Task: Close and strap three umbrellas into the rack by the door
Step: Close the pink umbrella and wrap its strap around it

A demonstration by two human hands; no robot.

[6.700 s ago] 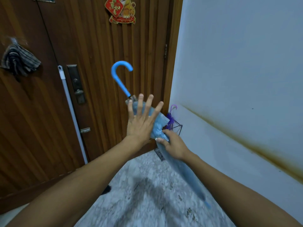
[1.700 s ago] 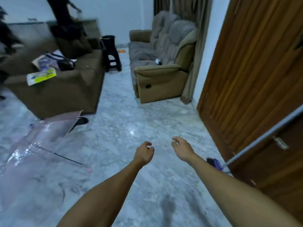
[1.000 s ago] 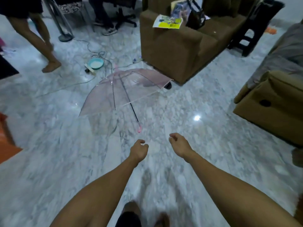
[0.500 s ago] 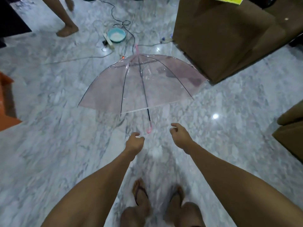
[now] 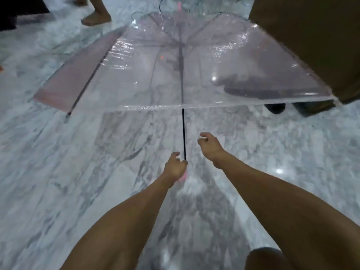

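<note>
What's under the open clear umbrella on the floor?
Through the umbrella canopy show marble floor, its shaft and a dark shape beside the brown sofa; what that shape is stays unclear.

We note the umbrella canopy (image 5: 194, 75) as clear, glossy, crinkled plastic film with pink-tinted panels; beneath it, a thin dark shaft (image 5: 183, 133) and polished, reflective grey-veined marble floor (image 5: 58, 172).

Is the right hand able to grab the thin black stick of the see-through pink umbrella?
Probably yes. The right hand hangs open just beside the thin black stick, with only bare marble floor between them. The left hand grips lower down, at the pink handle, leaving the stick above it free.
</note>
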